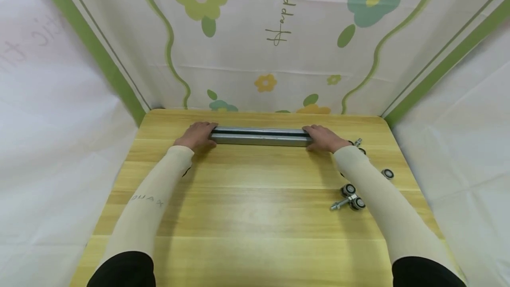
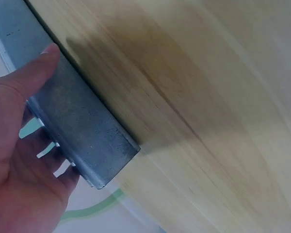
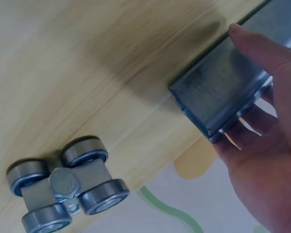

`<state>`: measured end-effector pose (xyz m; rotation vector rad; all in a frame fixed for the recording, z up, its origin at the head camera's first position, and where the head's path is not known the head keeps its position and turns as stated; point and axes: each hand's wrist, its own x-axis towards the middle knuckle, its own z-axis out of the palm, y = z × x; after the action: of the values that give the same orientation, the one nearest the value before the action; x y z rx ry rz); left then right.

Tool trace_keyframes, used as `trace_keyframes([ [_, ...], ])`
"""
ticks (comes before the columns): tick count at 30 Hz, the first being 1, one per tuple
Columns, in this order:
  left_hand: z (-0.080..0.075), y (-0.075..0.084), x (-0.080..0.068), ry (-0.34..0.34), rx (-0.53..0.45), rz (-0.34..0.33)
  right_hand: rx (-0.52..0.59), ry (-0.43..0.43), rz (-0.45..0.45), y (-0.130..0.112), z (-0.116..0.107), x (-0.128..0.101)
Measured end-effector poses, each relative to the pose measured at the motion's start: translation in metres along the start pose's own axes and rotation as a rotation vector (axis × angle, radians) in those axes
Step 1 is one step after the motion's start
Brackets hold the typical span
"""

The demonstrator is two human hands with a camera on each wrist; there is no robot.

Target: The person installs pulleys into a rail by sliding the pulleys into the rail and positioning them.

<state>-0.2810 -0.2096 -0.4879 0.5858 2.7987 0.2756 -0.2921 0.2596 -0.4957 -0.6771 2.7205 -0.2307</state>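
A long grey metal rail (image 1: 260, 136) lies crosswise near the far edge of the wooden table (image 1: 247, 207). My left hand (image 1: 197, 135) grips its left end (image 2: 82, 131), thumb on the near side and fingers wrapped behind. At the other end (image 3: 223, 92) my right hand (image 1: 324, 138) holds the rail the same way, thumb (image 3: 262, 46) pressed on its face. A roller carriage with several wheels and a bolt (image 3: 63, 187) sits on the table close to the right end of the rail.
More wheeled roller parts lie on the table's right side: a carriage with a bolt (image 1: 348, 197), a loose wheel (image 1: 387, 173), another piece (image 1: 357, 142) by my right wrist. A flower-print cloth (image 1: 255, 39) hangs behind and at both sides.
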Motion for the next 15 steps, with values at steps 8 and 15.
trace_keyframes([
  [8,-0.0006,0.0005,0.0012,0.026,0.037,0.009,-0.024,0.015,-0.023,-0.0055,0.0046,0.0056],
  [15,-0.0044,0.0013,0.0038,0.029,0.043,0.021,-0.002,0.012,-0.014,-0.0022,0.0007,0.0071],
])
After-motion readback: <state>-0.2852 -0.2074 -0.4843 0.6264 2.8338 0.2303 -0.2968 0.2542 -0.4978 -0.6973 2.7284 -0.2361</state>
